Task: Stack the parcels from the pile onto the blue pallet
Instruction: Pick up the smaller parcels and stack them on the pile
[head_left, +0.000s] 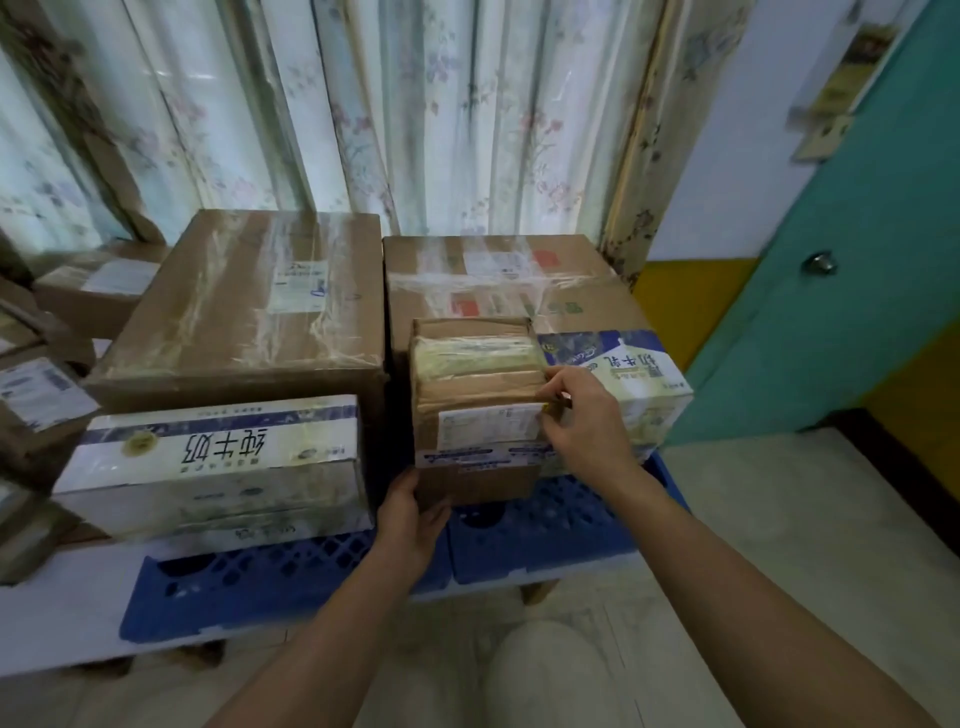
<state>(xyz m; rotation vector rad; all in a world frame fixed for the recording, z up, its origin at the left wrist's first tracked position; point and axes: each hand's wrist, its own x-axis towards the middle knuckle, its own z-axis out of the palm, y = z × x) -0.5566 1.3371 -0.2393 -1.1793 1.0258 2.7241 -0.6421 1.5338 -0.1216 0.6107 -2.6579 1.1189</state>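
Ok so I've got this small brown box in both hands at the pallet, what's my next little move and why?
Probably lower the small brown box straight down onto the blue pallet, beside the milk carton; your left hand and right hand hold it over that bare patch.

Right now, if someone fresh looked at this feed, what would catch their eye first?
Most likely the small brown cardboard parcel with a white label at centre, held by both hands: the left hand at its lower near corner, the right hand at its right edge. It sits at the front of the blue plastic lattice pallet, before two large taped cardboard boxes. A white milk carton with blue print sits front left.
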